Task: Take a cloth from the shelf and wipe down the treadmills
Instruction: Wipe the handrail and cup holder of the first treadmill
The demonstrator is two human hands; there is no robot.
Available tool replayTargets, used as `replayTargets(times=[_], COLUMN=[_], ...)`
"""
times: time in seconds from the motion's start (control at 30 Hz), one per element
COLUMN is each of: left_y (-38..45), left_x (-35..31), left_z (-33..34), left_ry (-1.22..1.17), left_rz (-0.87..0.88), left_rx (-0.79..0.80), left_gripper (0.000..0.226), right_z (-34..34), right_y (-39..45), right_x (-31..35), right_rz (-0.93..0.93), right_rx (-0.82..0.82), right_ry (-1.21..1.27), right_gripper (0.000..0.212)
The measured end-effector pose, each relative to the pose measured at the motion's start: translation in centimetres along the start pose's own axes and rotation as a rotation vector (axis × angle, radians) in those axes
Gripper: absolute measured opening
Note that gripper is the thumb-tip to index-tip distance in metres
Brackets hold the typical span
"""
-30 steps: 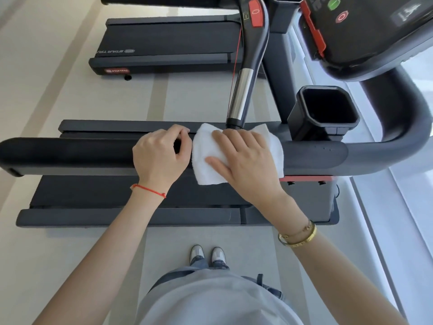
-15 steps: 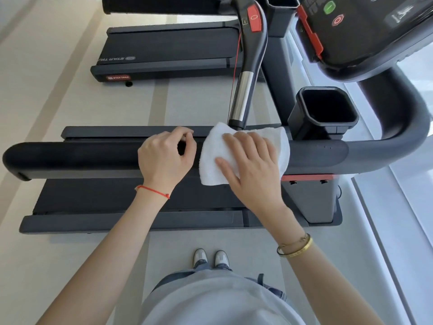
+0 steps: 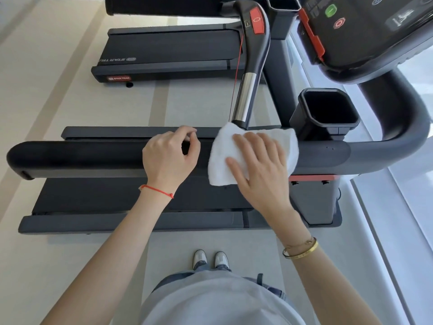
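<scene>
Now I am seeing the handrail [image 3: 82, 156] of the near treadmill [image 3: 140, 221] running across, and everything is sitting along it. Left hand [image 3: 169, 158] is resting on the handrail, fingers curling loosely and holding nothing. Just right of it, the right hand [image 3: 259, 167] is pressing flat, fingers spread, on the white cloth [image 3: 289, 146] draping over the handrail.

- The console [image 3: 365, 26] of the near treadmill is cut off by the top and right edges; its small markings are too blurred to read.
- The right hand [image 3: 260, 165] hides the middle of the white cloth [image 3: 220, 165].
- The cloth and the left hand [image 3: 169, 158] cover part of the handrail [image 3: 82, 156].
- The far treadmill [image 3: 168, 52] is partly behind the inner handle [image 3: 251, 66].
</scene>
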State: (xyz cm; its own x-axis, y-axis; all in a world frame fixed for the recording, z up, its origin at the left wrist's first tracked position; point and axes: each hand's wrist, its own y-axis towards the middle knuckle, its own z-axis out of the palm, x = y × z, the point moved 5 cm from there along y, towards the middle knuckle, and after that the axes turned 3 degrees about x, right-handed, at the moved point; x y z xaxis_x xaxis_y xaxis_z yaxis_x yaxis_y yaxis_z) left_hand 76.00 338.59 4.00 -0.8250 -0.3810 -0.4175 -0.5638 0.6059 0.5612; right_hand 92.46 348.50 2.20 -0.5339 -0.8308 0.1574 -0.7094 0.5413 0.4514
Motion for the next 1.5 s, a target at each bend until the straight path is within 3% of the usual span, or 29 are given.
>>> replayTargets(times=[0.13, 0.23, 0.33, 0.43, 0.57, 0.67, 0.83, 0.93, 1.13, 1.27, 1.37, 1.5], left_y=[0.0, 0.1, 0.4, 0.7, 0.8, 0.5, 0.2, 0.2, 0.2, 0.2, 0.1, 0.2], left_x=[0.0, -0.2, -0.6, -2.1, -3.8, -4.0, -3.7, -3.7, -3.8, -3.7, -3.6, -3.8], left_z=[0.1, 0.1, 0.0, 0.3, 1.3, 1.8, 2.3, 2.3, 2.1, 2.1, 2.2, 2.1], left_ry=[-0.017, -0.021, -0.064, -0.096, -0.113, -0.091, -0.015, -0.019, -0.006, 0.021, 0.034, 0.038], left_rz=[-0.026, -0.037, -0.041, 0.001, 0.021, 0.035, 0.046, 0.038, 0.034, 0.048, 0.062, 0.067], left_rx=[0.031, 0.06, 0.078, 0.109, 0.148, 0.147, 0.111, 0.106, 0.121, 0.095, 0.085, 0.07], left_gripper=[0.021, 0.021, 0.021, 0.018, 0.017, 0.018, 0.025, 0.026, 0.024, 0.021, 0.021, 0.022], right_z=[-1.7, -1.7, -0.8, -1.8, -3.9, -4.2, -1.7, -2.2, -3.6, -1.6, -1.7, -3.6], right_y=[-0.8, -0.5, -0.5, -0.9, -1.8, -1.8, -0.2, 0.4, 1.2, 1.4, 1.2, 0.7], right_x=[-5.5, -4.8, -2.2, -4.5, -11.2, -11.3, -3.9, -4.3, -7.8, -2.4, -3.2, -8.0], right_rz=[0.196, 0.296, 0.139, 0.072, 0.347, 0.439, 0.096, -0.009, 0.204, 0.036, -0.063, 0.091], right_rx=[-0.075, -0.162, -0.095, -0.056, -0.157, -0.22, -0.032, 0.008, -0.086, -0.011, 0.058, -0.004], right_ry=[-0.058, -0.049, 0.008, -0.014, -0.037, -0.057, 0.022, 0.018, -0.08, -0.009, 0.018, -0.038], right_gripper=[0.044, 0.035, 0.039, 0.044, 0.04, 0.032, 0.038, 0.04, 0.03, 0.035, 0.042, 0.037])
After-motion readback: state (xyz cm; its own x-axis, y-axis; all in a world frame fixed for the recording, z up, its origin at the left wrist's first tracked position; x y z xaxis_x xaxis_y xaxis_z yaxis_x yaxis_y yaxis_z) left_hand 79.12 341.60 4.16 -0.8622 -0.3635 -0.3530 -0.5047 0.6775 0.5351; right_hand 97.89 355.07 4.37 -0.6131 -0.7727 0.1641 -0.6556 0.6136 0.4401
